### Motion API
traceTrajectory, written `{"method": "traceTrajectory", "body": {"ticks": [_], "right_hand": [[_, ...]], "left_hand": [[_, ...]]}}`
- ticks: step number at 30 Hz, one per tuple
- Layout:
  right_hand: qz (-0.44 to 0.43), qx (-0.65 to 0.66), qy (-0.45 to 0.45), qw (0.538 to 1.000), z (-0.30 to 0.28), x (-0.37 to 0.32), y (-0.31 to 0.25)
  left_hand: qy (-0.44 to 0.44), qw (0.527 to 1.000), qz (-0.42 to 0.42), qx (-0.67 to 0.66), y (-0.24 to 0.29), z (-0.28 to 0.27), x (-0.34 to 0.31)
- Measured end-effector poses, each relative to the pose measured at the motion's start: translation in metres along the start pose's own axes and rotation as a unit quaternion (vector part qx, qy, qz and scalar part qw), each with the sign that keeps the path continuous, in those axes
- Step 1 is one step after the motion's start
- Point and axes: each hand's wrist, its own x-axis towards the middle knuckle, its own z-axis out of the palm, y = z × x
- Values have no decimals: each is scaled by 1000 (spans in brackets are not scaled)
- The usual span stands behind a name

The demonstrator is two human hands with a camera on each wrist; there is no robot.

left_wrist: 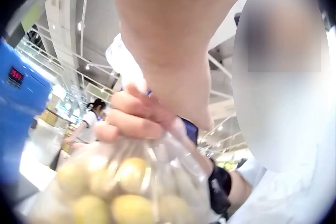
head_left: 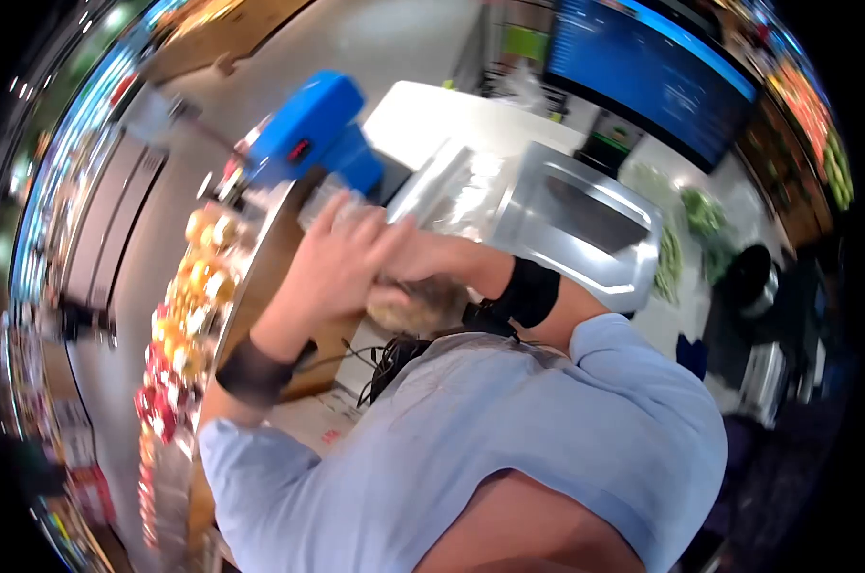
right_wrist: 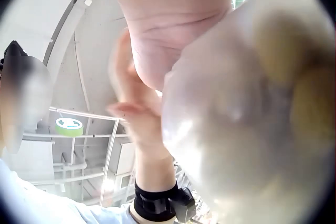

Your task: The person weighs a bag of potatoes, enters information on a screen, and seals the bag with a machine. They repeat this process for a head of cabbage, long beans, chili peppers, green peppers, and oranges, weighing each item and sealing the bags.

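Note:
A clear plastic bag [left_wrist: 173, 198] full of round yellow produce hangs below both hands. In the left wrist view my right hand [left_wrist: 131, 116] grips its gathered neck with curled fingers. My left hand [head_left: 332, 263] is right beside the right hand [head_left: 418, 253] in the head view, fingers bent at the bag's loose top, where clear plastic [head_left: 332, 196] sticks out past them. White plastic [left_wrist: 123, 61] also shows by the left hand in the left wrist view. Close up in the right wrist view, the bag [right_wrist: 231, 124] hides much of the right hand.
A blue device [head_left: 304, 124] with a red display stands ahead on the left. To the right lie a metal tray [head_left: 518, 234], a screen [head_left: 652, 72] and green vegetables [head_left: 705, 210]. Packed fruit [head_left: 199, 277] lines the left side. Black cables [head_left: 390, 368] lie near the body.

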Motion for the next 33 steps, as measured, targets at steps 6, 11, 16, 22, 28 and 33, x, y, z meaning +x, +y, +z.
{"method": "traceTrajectory", "body": {"ticks": [6,11,16,22,28,33], "right_hand": [[304,208,-222,903,4,75,1],[244,194,-170,935,46,101,27],[291,172,-48,940,95,113,45],[301,-59,126,943,157,127,60],[300,-196,260,897,186,142,81],[347,-187,220,892,198,149,96]], "left_hand": [[-224,963,-148,-11,-94,18,-75],[-269,912,-224,-214,-150,11,-102],[-343,819,-322,-329,-217,21,-113],[-356,889,-238,-164,-242,34,-105],[-263,964,35,-5,-274,50,-108],[-292,893,-307,-152,-268,38,-107]]}}
